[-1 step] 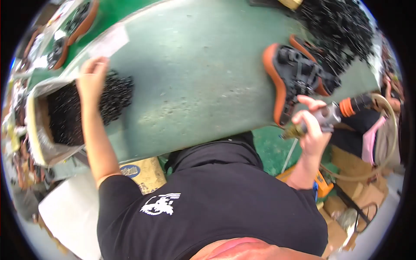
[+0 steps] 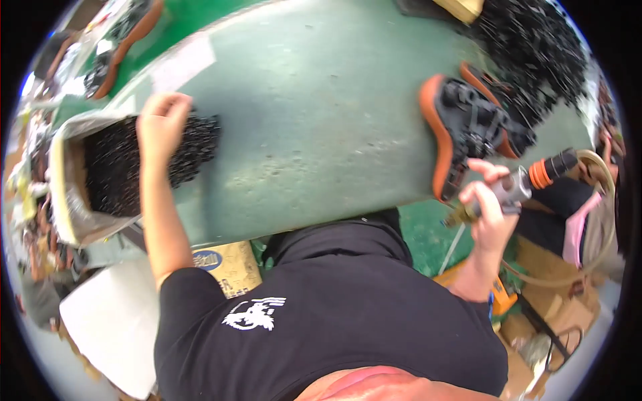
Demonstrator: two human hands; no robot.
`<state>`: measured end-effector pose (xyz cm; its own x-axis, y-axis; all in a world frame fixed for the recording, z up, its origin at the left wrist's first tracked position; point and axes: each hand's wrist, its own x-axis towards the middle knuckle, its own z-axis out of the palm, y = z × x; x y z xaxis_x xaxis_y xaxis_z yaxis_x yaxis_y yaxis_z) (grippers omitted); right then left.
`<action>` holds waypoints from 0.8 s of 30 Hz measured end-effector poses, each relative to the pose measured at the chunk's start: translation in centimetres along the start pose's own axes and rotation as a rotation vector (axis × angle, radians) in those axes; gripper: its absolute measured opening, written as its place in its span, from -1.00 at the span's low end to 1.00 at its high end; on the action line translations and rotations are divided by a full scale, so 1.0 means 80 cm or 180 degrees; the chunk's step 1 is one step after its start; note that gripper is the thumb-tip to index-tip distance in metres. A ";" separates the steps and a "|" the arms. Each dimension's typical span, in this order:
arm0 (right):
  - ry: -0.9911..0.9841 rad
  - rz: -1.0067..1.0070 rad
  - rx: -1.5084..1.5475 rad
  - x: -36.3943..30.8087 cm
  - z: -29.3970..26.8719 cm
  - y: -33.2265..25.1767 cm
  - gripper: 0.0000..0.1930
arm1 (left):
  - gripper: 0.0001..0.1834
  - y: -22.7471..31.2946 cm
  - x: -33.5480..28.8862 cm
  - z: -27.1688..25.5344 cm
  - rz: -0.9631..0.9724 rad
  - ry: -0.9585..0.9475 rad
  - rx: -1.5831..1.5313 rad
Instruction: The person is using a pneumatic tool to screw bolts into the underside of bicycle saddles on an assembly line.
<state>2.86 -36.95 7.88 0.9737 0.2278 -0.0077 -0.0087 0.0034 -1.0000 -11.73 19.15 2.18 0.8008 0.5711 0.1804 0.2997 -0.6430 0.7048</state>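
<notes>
Hand tool (image 2: pixel 513 188), head view, my only feed. It sits in the right hand (image 2: pixel 491 210), at the bench's near right edge, with fingers wrapped round its body. From my remote station I read its long axis as slanting: tip low and left, toward the wearer; orange-ringed tail up and right, into a looping hose (image 2: pixel 610 207).

Key relation, my judgement: the nearer shoe (image 2: pixel 465 127) lies just beyond the tool, up and slightly left, its long axis running roughly away from the wearer, orange sole edge facing left. Right hand is much the nearer.

Left hand (image 2: pixel 164 127) is well apart, over the pile of small black pieces (image 2: pixel 200 144) beside the lined bin (image 2: pixel 61 180). Its fingertips look drawn together; whether they pinch a piece, I cannot tell.

Around: bare bench (image 2: pixel 301 120) between the hands; second shoe (image 2: pixel 483 83) and black heap (image 2: pixel 535 57) crowd behind the nearer shoe. Possible snag: the hose.
</notes>
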 end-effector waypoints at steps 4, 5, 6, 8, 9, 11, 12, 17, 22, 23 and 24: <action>-0.0234 0.0539 -0.0833 -0.010 -0.009 0.008 -0.78 | -0.75 0.035 -0.088 0.000 0.0175 -0.0403 0.1308; -0.0259 0.0558 -0.0749 -0.011 -0.005 0.016 -0.77 | -0.73 0.033 -0.099 0.007 0.0098 -0.0341 0.1301; -0.0445 0.0452 -0.0664 -0.007 -0.006 0.031 -0.78 | -0.72 0.033 -0.109 0.012 0.0012 -0.0284 0.1287; -0.0424 0.0297 -0.0383 0.000 0.023 0.037 -0.78 | -0.75 0.026 -0.115 0.024 0.0128 -0.0143 0.1095; -0.0526 0.0277 -0.0355 0.008 0.033 0.037 -0.78 | -0.75 0.029 -0.117 0.026 0.0320 -0.0109 0.1156; -0.0959 0.0471 0.0015 0.022 0.055 0.036 -0.78 | -0.77 0.035 -0.118 0.033 0.0594 -0.0122 0.1314; -0.1147 0.0418 -0.0045 0.024 0.075 0.032 -0.77 | -0.77 0.036 -0.117 0.037 0.0670 -0.0162 0.1406; -0.1990 0.0617 -0.0062 0.015 0.136 0.040 -0.73 | -0.85 0.014 -0.120 0.043 0.0568 -0.0065 0.1414; -0.2853 0.1304 0.0155 0.001 0.115 0.025 -0.74 | -0.96 0.007 -0.128 0.047 0.0716 0.0368 0.1425; -0.2971 0.1318 0.0002 0.005 0.107 0.026 -0.73 | -0.96 0.008 -0.127 0.049 0.0700 0.0390 0.1430; -0.2903 0.1416 -0.0020 0.002 0.105 0.013 -0.71 | -0.94 0.011 -0.127 0.050 0.0751 0.0500 0.1382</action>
<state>1.12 -28.73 6.87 0.3371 0.8635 -0.3751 -0.3243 -0.2675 -0.9074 -17.54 10.75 -1.80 0.7950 0.4332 0.4246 0.3346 -0.8970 0.2887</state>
